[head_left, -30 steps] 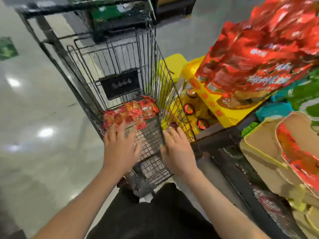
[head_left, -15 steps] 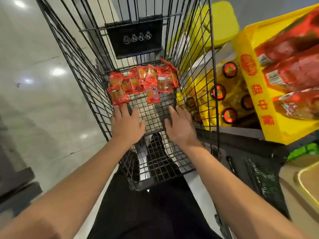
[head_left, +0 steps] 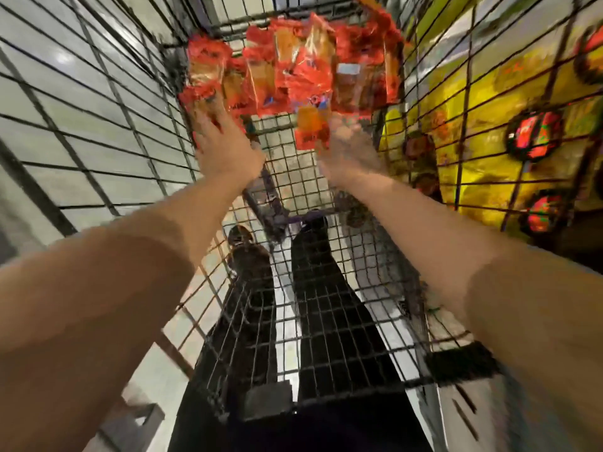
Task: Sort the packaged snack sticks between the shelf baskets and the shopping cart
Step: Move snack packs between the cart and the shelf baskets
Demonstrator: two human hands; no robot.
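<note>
Several red and orange snack stick packs (head_left: 293,60) lie in a heap at the far end of the black wire shopping cart (head_left: 293,184). Both my arms reach down into the cart. My left hand (head_left: 225,148) has its fingers stretched out onto the packs at the heap's left end. My right hand (head_left: 349,148) is smeared by motion; it sits right beside one orange-red pack (head_left: 310,132) at the heap's near edge, and whether it holds that pack is unclear. The shelf baskets are out of view.
The cart's wire walls (head_left: 98,125) rise close on both sides. Through the right wall I see yellow bottles with red caps (head_left: 535,135). My legs in dark trousers (head_left: 326,305) show through the cart floor, over a pale glossy floor (head_left: 65,76).
My head and both arms have gone deeper into the cart. Both hands moved forward from the bare wire floor to the heap of packs, the left one now touching them.
</note>
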